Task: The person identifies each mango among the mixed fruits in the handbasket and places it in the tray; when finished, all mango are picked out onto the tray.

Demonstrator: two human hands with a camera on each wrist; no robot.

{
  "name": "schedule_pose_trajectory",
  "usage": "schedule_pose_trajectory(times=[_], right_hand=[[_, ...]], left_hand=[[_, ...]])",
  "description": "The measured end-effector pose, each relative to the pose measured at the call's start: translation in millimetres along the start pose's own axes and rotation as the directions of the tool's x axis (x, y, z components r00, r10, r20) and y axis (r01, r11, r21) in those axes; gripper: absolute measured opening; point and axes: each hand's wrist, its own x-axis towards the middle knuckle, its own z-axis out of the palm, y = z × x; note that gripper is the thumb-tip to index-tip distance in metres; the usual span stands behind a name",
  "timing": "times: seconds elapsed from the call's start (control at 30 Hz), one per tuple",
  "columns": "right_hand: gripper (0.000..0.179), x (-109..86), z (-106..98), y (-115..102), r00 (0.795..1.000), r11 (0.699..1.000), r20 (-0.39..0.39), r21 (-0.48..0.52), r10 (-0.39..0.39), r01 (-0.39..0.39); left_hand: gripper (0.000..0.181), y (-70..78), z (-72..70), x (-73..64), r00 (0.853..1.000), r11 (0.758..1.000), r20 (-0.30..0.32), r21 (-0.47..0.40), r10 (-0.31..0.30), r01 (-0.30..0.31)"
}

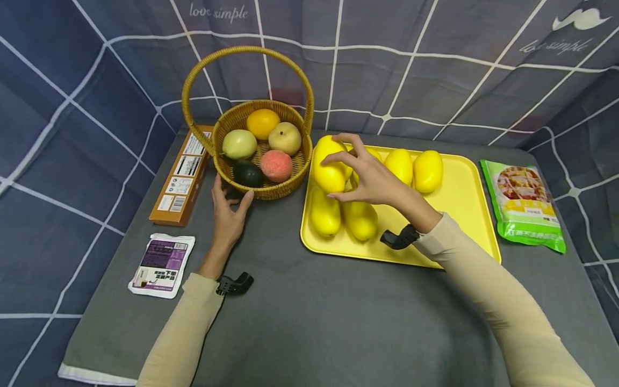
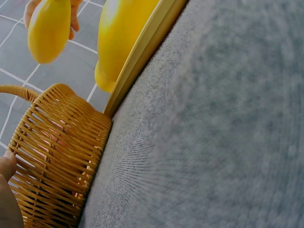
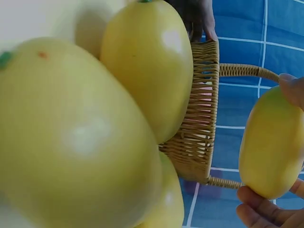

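My right hand (image 1: 374, 177) holds a yellow mango (image 1: 330, 164) between thumb and fingers, raised over the left end of a yellow tray (image 1: 459, 215). In the right wrist view the held mango (image 3: 270, 145) hangs apart from the wicker basket (image 3: 202, 114). More mangoes lie on the tray, among them one mango (image 1: 427, 171) at the right of the row. With thumb and fingers spread, my left hand (image 1: 229, 215) touches the front-left outside of the wicker basket (image 1: 275, 192). Inside are a peach (image 1: 276, 166), a dark green avocado (image 1: 248, 173) and several other fruits.
An orange-brown box (image 1: 176, 185) lies left of the basket, with a white and purple packet (image 1: 162, 265) in front of it. A green food bag (image 1: 524, 204) lies right of the tray. The basket's tall handle (image 1: 247, 49) arches above it. Checked cloth (image 1: 367, 80) hangs behind.
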Motion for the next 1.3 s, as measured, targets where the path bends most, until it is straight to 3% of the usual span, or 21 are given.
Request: schedule_pose_trajectory(times=[0.5,1.3], right_hand=[[0.061,-50.6,-10,13,0.996,0.996,-0.024,-0.033,0.087,-0.088],[0.067,-137.0,-17,33,0.967,0.966,-0.022,-0.041,0.255,-0.255]], left_hand=[[0.079,0.3,0.6,0.0,1.0,1.0,-0.005,0.0,-0.001,0.001],[0.079,0.1,-0.4,-1.2,1.0,1.0,0.003,0.011,-0.023,0.023]])
